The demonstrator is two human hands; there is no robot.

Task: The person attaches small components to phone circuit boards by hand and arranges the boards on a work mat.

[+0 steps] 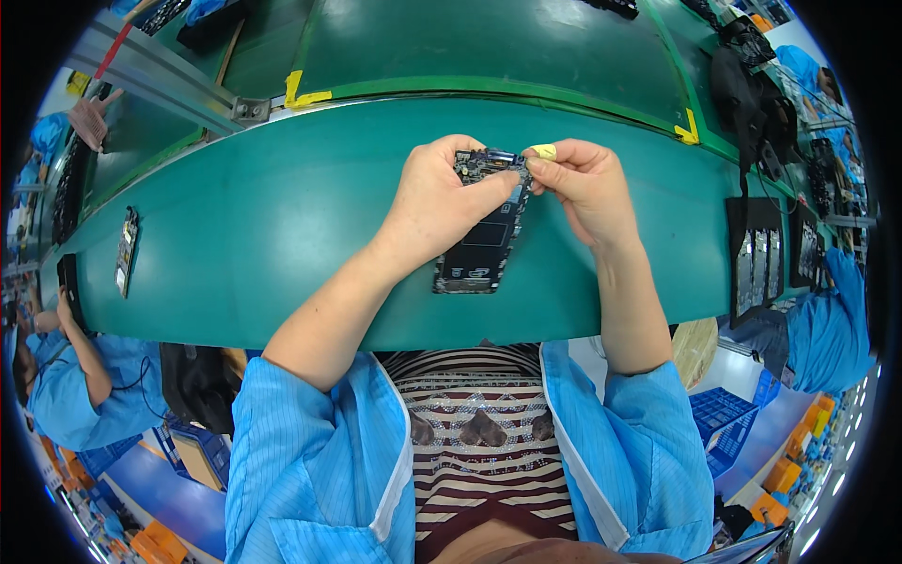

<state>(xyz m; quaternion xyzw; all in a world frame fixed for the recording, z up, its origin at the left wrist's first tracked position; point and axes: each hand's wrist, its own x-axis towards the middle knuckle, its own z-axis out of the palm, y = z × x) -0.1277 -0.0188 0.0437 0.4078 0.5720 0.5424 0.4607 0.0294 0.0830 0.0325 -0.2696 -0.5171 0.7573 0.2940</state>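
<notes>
Gripping the opened phone body (484, 221) at twelve o'clock above the green bench (282, 216), my left hand (442, 197) closes around it; my right hand (583, 183) pinches its top edge.

Opened phone chassis (481, 224): dark, long rectangle, internals facing up, black battery block mid-body, circuit board with small metallic parts at the top end. Held above the green desk (282, 216), roughly central, nearer its front edge; top end raised and tilted away, lower end toward the front edge.
</notes>
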